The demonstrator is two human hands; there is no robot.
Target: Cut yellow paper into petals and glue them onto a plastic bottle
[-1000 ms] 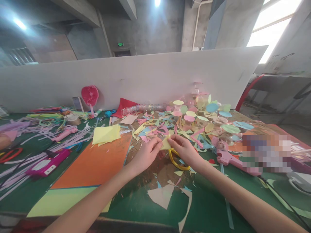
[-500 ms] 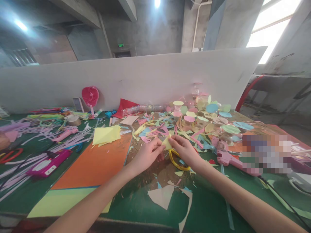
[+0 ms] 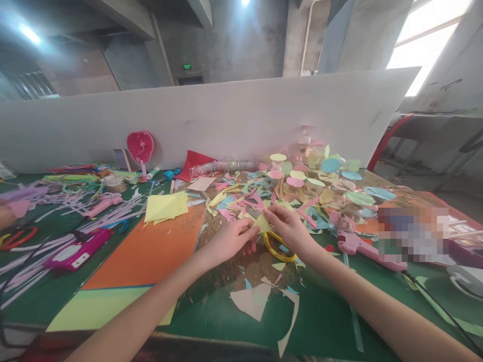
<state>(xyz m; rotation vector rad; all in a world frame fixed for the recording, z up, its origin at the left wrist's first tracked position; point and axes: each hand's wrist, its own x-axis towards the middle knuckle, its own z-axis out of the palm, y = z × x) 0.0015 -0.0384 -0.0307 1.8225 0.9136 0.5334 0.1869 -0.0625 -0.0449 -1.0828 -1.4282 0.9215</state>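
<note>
A small piece of yellow paper (image 3: 261, 224) is pinched between both hands above the table. My left hand (image 3: 236, 237) grips its left side, fingers curled. On its upper right edge, the fingertips of my right hand (image 3: 287, 227) are closed. Yellow-handled scissors (image 3: 277, 251) lie just beneath my right hand, their blades hidden. Cut scraps (image 3: 251, 200) in pink, blue and yellow spread behind the hands. To the left, a stack of yellow paper (image 3: 166, 207) rests on an orange sheet (image 3: 145, 256).
A pink glue gun (image 3: 372, 250) lies at the right, its cord trailing forward. Paper discs (image 3: 296, 182) cluster at the back right. A magenta device (image 3: 79, 251) and purple strips are at the left. Another person's hand (image 3: 5, 216) shows at the left edge.
The yellow paper has turned slightly between my fingers, and more of its face shows. Both hands stay in nearly the same place. The view has shifted a little.
</note>
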